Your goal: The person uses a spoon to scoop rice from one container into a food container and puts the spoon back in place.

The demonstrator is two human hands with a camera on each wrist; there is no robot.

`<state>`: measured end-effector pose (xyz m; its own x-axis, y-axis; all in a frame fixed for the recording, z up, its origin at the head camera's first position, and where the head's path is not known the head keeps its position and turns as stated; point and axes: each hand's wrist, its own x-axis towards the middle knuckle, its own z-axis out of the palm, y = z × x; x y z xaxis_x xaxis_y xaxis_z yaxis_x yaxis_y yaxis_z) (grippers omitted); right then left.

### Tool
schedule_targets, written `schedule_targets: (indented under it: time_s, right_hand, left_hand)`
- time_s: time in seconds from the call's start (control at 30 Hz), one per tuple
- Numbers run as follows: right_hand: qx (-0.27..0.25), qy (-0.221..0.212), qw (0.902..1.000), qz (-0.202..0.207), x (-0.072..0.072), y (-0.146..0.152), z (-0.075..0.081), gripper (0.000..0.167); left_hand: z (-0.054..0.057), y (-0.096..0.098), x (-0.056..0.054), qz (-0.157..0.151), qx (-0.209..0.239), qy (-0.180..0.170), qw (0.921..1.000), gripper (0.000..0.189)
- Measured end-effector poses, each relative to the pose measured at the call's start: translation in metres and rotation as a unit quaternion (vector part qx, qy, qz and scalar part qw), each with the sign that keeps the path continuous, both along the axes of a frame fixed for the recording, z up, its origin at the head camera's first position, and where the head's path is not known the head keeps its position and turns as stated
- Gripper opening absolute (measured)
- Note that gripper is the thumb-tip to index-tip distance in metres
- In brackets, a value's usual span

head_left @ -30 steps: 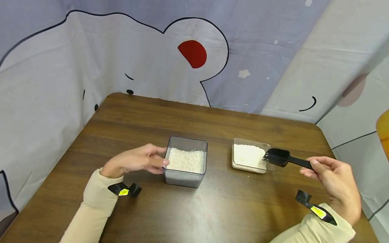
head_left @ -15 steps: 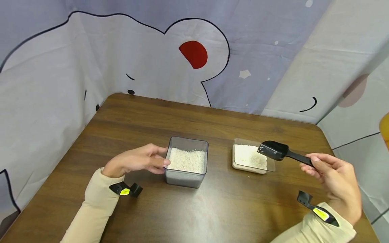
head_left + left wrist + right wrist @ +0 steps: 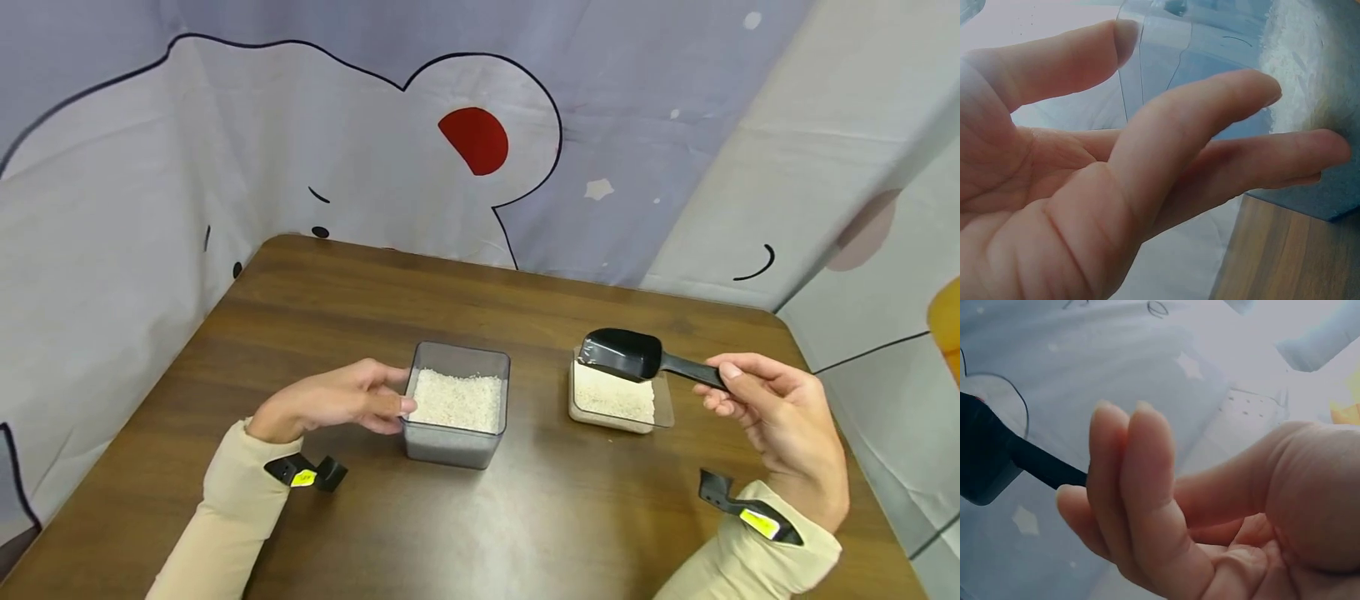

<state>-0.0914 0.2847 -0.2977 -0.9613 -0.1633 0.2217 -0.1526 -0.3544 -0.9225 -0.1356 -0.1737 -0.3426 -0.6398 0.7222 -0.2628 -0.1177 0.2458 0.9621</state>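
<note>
A grey see-through square container (image 3: 457, 450) of white rice (image 3: 459, 398) stands left of centre in the head view. My left hand (image 3: 341, 397) holds its left side, thumb at the rim and fingers along the outer wall (image 3: 1329, 187). On the right, my right hand (image 3: 783, 412) pinches the handle of a black scoop (image 3: 626, 354). The scoop hangs over a smaller clear container (image 3: 611, 422), hiding its back part, and a few white grains cling near its front edge. Rice (image 3: 615, 396) lies in that smaller container too.
Both containers stand on a brown wooden table (image 3: 525, 517), with a gap between them. A stray grain lies before the smaller container. A printed curtain (image 3: 360, 150) hangs behind the table and along its sides.
My right hand has raised the scoop off the smaller container's right edge and carried it left, over the rice there. The left hand and the grey container hold their place.
</note>
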Motion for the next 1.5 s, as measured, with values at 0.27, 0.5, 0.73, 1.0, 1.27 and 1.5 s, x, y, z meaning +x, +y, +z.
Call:
schedule_targets:
  time_s: [0.27,0.5,0.73,1.0,1.27,1.5]
  right_hand:
    - [0.038,0.005,0.9986,0.036,-0.010,-0.023,0.005,0.018]
    - [0.097,0.015,0.9933,0.061,-0.019,-0.047,0.008,0.014]
    - [0.146,0.008,0.9861,0.079,-0.026,-0.078,0.008,0.017]
    - [0.206,0.003,0.9760,0.072,-0.029,-0.125,0.007,0.019]
    - [0.314,-0.020,0.9485,0.031,-0.028,-0.160,0.005,0.014]
    - [0.344,-0.013,0.9388,0.002,-0.020,-0.171,0.010,0.016]
  left_hand:
    - [-0.002,0.002,-0.003,-0.010,0.013,-0.001,0.9999,0.059]
    - [-0.003,0.000,-0.003,0.002,0.002,-0.001,1.0000,0.065]
    - [-0.004,0.001,-0.005,-0.002,0.012,-0.003,0.9999,0.063]
    - [-0.003,0.000,-0.006,-0.001,0.001,-0.001,1.0000,0.065]
    - [-0.003,0.001,-0.003,0.006,-0.002,0.002,1.0000,0.063]
    - [-0.001,0.004,-0.005,0.013,-0.010,-0.002,0.9999,0.069]
